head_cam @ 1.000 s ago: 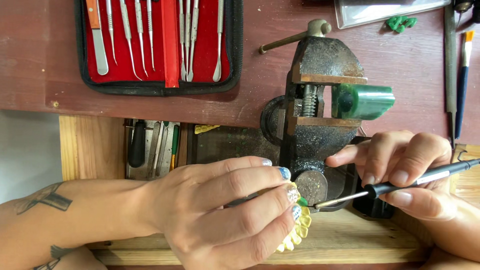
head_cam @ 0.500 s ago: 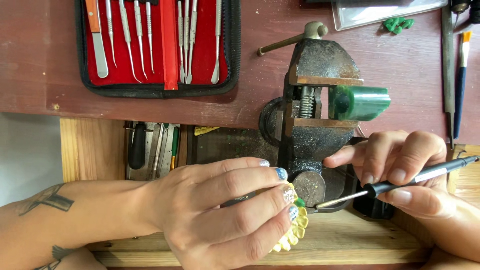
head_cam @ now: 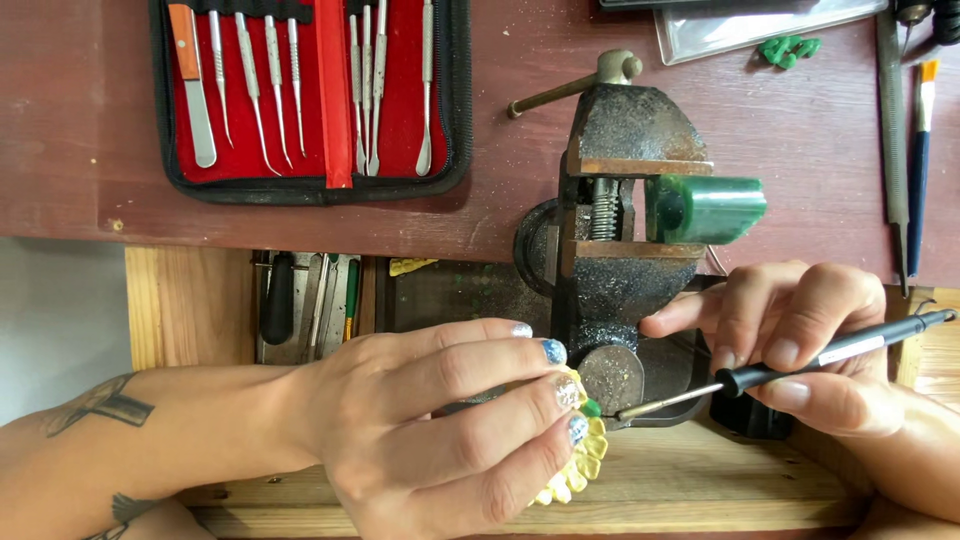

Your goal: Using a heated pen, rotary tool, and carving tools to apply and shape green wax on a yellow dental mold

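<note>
The fingers (head_cam: pixel 560 395) of the left hand (head_cam: pixel 430 430) are curled closed around a small yellow petal-shaped piece (head_cam: pixel 583 462), pinching it with a tiny green bit (head_cam: pixel 592 408) showing just above the fingertips; most of the yellow piece is hidden under the hand, so its full shape cannot be told. The right hand (head_cam: pixel 810 345) has its fingers closed in a pen-like grip on a slim black-handled tool (head_cam: pixel 800 368), whose thin metal tip reaches left to the green bit, and appears to touch it, though the contact is too small to be sure. Both hands work just in front of a dark, rusty bench vise (head_cam: pixel 625 240) mounted at the edge of the reddish-brown bench (head_cam: pixel 80 130), the right index finger resting against the vise's lower body. A block of green wax (head_cam: pixel 705 208) sits clamped at the right side of the vise. Below the bench edge an open wooden drawer (head_cam: pixel 180 310) holds several dark-handled tools. Farther back on the bench lies an open red-lined case (head_cam: pixel 310 95) of metal carving instruments. At the far right lie a long file (head_cam: pixel 893 140) and a blue-handled brush (head_cam: pixel 920 150), with small green scraps (head_cam: pixel 790 47) near the top.
</note>
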